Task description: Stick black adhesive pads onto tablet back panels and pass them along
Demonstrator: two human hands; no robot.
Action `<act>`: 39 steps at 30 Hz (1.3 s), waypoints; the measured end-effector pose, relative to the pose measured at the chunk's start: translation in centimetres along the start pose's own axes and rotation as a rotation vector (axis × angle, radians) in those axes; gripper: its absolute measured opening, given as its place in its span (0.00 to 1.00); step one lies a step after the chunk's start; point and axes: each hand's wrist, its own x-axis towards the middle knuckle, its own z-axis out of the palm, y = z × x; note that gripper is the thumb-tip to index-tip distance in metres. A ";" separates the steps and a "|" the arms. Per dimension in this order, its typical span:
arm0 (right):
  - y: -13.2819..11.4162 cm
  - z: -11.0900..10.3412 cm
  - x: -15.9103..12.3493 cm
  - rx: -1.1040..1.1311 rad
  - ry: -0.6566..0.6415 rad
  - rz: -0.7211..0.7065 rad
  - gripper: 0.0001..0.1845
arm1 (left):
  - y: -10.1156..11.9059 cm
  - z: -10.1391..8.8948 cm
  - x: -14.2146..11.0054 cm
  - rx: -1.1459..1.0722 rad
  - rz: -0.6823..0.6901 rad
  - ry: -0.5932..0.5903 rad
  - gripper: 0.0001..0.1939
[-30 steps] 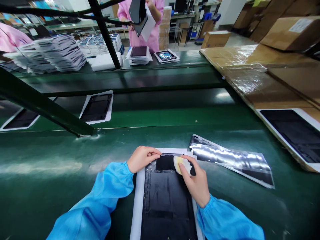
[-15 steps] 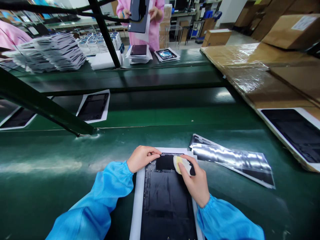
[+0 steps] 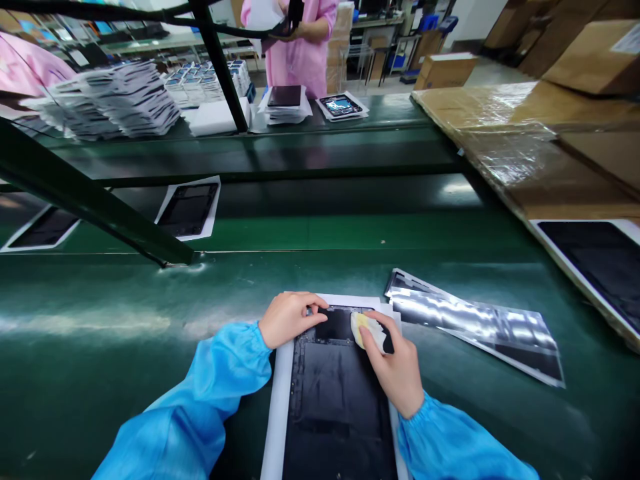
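Note:
In front of me a dark flat tablet-like panel [image 3: 345,407] with small components along its edges lies on white sheeting [image 3: 277,413]. My left hand [image 3: 290,319] rests at its upper left corner, the thumb and fingers apart and reaching over the edge. Pinched in my right hand [image 3: 397,363] is a crumpled white and yellow wiping cloth [image 3: 367,331], pressed against the panel's upper right part. The underside of the cloth is hidden.
Clear strips with dark pieces [image 3: 475,323] lie to the right. Beyond the green bench [image 3: 125,373], another panel [image 3: 189,209] lies on paper. A slanted green post [image 3: 100,200] stands at left, wrapped cardboard [image 3: 500,127] at right. A person in pink [image 3: 300,60] stands across.
The view has shifted slightly. My hands stay at the same parts of the panel, the cloth still in my right. The person across has moved the dark piece they hold upward.

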 end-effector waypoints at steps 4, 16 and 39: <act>0.1 0.0 0.0 -0.017 0.008 -0.015 0.11 | 0.0 0.2 -0.2 0.073 0.026 0.018 0.08; 0.0 0.0 0.1 -0.019 -0.007 0.002 0.12 | 0.2 0.1 -0.3 0.076 0.018 0.012 0.07; -0.2 0.0 0.0 -0.008 -0.038 0.058 0.13 | 0.5 0.7 -2.6 0.636 0.372 0.140 0.10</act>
